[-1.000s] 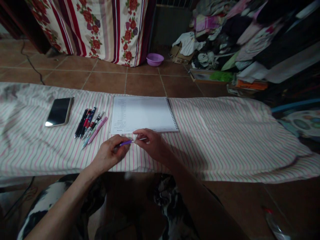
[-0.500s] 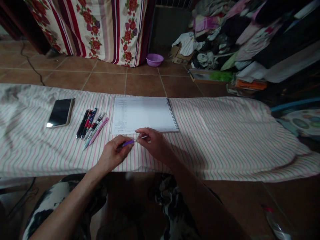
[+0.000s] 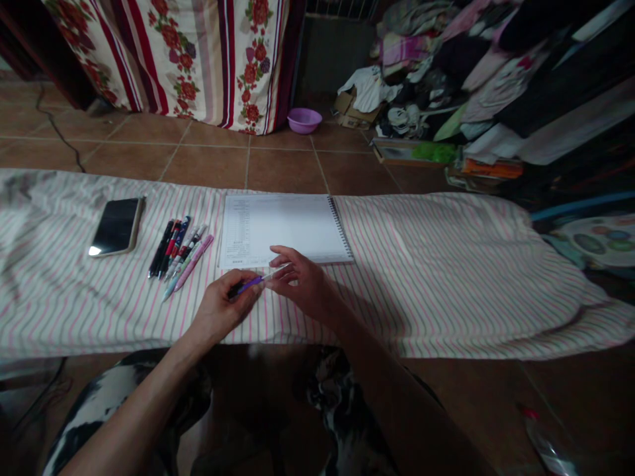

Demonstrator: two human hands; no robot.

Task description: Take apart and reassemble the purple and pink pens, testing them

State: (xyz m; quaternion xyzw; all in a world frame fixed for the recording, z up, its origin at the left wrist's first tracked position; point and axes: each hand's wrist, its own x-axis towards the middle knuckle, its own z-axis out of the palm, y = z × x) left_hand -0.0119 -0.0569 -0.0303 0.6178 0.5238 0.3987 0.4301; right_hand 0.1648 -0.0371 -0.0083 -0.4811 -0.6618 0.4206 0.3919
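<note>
A purple pen [image 3: 251, 284] lies slantwise between my two hands, just in front of the spiral notebook [image 3: 295, 228]. My left hand [image 3: 231, 294] is closed on its purple body, with thumb and fingers pinching it. At the pen's pale end, my right hand [image 3: 300, 281] holds on with thumb and lower fingers while its upper fingers are raised and curved. The notebook lies open on a blank page with its wire binding on the right. Left of my hands, several pens [image 3: 181, 254] rest in a loose bundle on the striped cloth [image 3: 421, 264].
A phone [image 3: 116, 226] lies on the cloth at the left. Beyond the cloth's far edge, a purple basin [image 3: 304, 120] stands on the tiled floor near a floral curtain [image 3: 208, 59]. Clothes [image 3: 407, 49] are piled at the back right. A clear bottle [image 3: 548, 443] lies on the floor at lower right.
My right hand's fingers have loosened and lifted a little, and more of the pen's pale end shows between them. My left hand keeps its hold on the purple body.
</note>
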